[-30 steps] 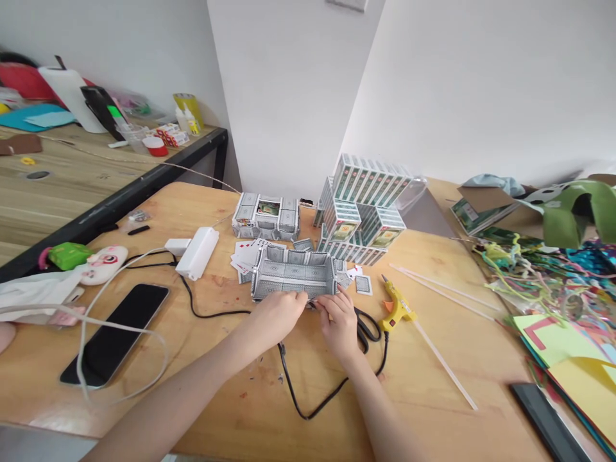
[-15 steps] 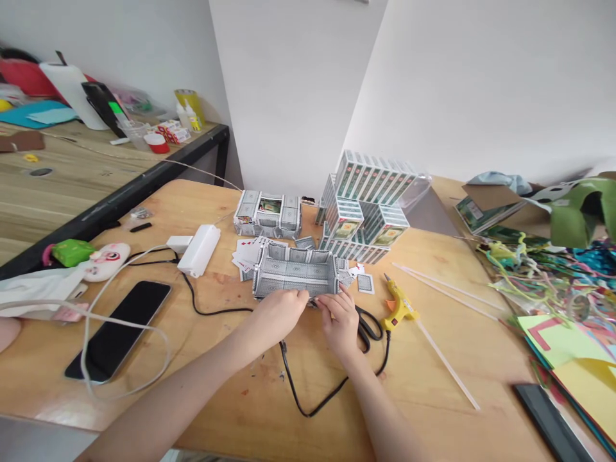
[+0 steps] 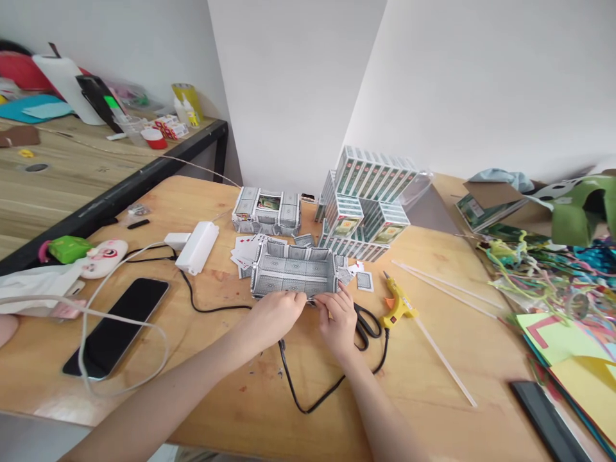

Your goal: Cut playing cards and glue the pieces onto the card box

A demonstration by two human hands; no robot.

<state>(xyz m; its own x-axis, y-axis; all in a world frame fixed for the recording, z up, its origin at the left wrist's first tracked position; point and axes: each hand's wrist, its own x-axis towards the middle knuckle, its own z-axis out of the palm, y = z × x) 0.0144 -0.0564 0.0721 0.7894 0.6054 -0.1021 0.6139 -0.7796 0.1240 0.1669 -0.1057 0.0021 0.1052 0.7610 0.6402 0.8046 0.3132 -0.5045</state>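
An open box made of playing cards (image 3: pixel 293 268) sits on the table in front of me, its grey patterned card backs facing inward. My left hand (image 3: pixel 283 314) has its fingers closed on the near edge of this box. Right beside it, my right hand (image 3: pixel 338 316) pinches the same edge near the right corner. The fingers hide part of the near wall. Loose playing cards (image 3: pixel 244 250) lie around the box. Behind it stands a second card-built piece (image 3: pixel 267 210). Black-handled scissors (image 3: pixel 368 326) lie partly behind my right hand.
A yellow glue gun (image 3: pixel 397 303) with clear glue sticks (image 3: pixel 447 362) lies to the right. Stacked card packs (image 3: pixel 373 176) stand at the back. On the left are a phone (image 3: pixel 118 327), cables and a white power adapter (image 3: pixel 197 247). Coloured craft materials (image 3: pixel 543 282) fill the right side.
The view has shifted slightly. Both hands stay at the near edge of the card box, with hardly any visible movement.
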